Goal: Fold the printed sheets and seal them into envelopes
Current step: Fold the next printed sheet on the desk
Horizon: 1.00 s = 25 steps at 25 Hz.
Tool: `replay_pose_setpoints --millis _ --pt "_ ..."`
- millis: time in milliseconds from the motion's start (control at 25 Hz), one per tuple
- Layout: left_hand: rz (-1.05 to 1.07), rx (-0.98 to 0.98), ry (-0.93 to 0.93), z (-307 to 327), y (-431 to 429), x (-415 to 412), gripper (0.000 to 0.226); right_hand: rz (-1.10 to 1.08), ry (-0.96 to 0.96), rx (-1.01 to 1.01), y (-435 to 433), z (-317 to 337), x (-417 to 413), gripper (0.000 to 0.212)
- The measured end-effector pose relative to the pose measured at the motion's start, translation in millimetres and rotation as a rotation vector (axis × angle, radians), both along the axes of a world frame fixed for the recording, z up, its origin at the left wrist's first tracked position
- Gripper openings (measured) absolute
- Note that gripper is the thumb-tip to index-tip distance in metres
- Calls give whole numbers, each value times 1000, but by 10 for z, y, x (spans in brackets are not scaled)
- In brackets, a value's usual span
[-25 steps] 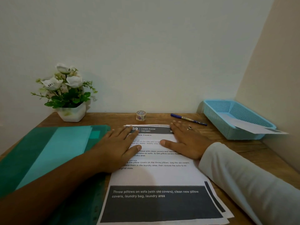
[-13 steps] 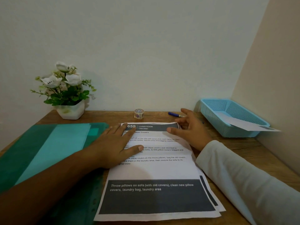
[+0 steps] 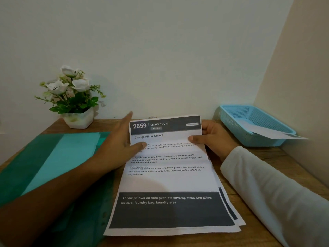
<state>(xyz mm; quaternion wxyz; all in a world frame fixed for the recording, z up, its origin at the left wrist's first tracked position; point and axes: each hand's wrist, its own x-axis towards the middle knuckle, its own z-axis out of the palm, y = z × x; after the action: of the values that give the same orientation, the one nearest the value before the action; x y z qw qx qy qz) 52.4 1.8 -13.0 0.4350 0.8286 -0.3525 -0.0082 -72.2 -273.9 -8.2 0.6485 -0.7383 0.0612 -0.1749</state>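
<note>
A stack of printed sheets (image 3: 169,182) lies on the wooden desk (image 3: 263,166), white with dark bands at top and bottom. The far end of the top sheet is lifted off the desk and curls toward me. My right hand (image 3: 216,139) grips its right top edge, thumb on the printed face, fingers behind. My left hand (image 3: 118,145) holds the left top edge, thumb on the text, fingers straight up behind the paper. A white envelope (image 3: 267,131) lies in the blue basket (image 3: 236,118) at the right.
A green plastic folder (image 3: 44,168) with a lighter sheet inside covers the desk's left side. A white pot of white flowers (image 3: 73,97) stands at the back left against the wall. A side wall closes the desk on the right.
The far end of the top sheet has risen from flat on the desk. My right hand went from lying flat to gripping its top right edge; my left hand moved up to the left edge.
</note>
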Motion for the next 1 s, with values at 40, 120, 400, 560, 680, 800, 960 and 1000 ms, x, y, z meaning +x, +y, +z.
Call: replay_pose_setpoints --millis 40,120,400,560,680,800,960,1000 --pt "11 -147 89 1 8 22 104 -16 -17 24 12 12 -12 38" --pt "26 -301 197 10 30 60 92 -27 -40 84 39 35 -36 36" --pt "30 -387 257 42 38 67 12 -95 -45 109 73 71 -58 25" --pt "55 -397 262 25 39 86 11 -135 -25 134 43 44 -46 27" --pt "43 -423 281 10 25 93 14 -164 -15 104 14 23 -35 26" --pt "46 -339 232 -9 17 101 24 -203 -18 -60 -41 -21 1 31" --pt "50 -181 46 -9 22 73 43 -247 70 -484 -56 25 -32 42" --pt "47 -118 -54 -5 23 65 41 -251 108 -601 -45 48 -50 41"
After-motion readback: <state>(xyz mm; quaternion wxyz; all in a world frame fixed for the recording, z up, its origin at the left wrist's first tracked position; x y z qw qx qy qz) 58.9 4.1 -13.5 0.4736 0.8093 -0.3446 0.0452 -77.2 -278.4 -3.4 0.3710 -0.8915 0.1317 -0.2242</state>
